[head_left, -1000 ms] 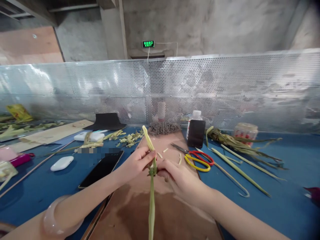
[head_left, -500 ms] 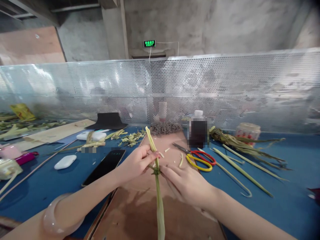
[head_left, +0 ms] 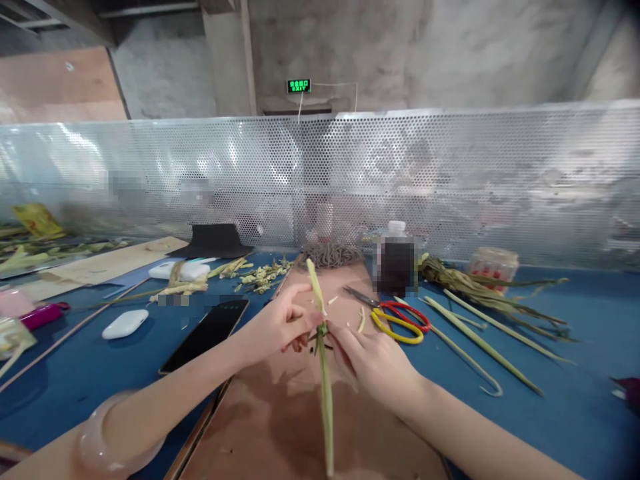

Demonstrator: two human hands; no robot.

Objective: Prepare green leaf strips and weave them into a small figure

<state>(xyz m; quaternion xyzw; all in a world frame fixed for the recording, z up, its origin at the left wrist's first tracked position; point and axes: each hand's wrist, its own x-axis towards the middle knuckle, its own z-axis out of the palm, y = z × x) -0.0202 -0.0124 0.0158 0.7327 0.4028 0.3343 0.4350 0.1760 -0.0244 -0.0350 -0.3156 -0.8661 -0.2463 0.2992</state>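
Observation:
Both hands meet over the brown board (head_left: 280,427) around a long pale-green leaf strip (head_left: 327,393) with a small dark-green knot (head_left: 321,329) partway along it. My left hand (head_left: 285,320) is closed on the strip just above the knot, fingers bent. From the right, my right hand (head_left: 370,353) pinches at the knot with thumb and forefinger. The strip's upper end (head_left: 315,281) sticks up past the left fingers, and its long lower end hangs toward me. What the curled lower fingers touch is hidden.
Scissors (head_left: 400,321) with red and yellow handles lie right of the board, beside leaf strips (head_left: 485,347) and a dark bottle (head_left: 397,267). Left are a phone (head_left: 207,337), a white case (head_left: 125,324) and cut leaf pieces (head_left: 265,277). A perforated metal screen (head_left: 225,173) stands behind.
Both hands and the knot have shifted slightly up and right. The strip's upper end leans differently, and its lower end has swung a little to the right.

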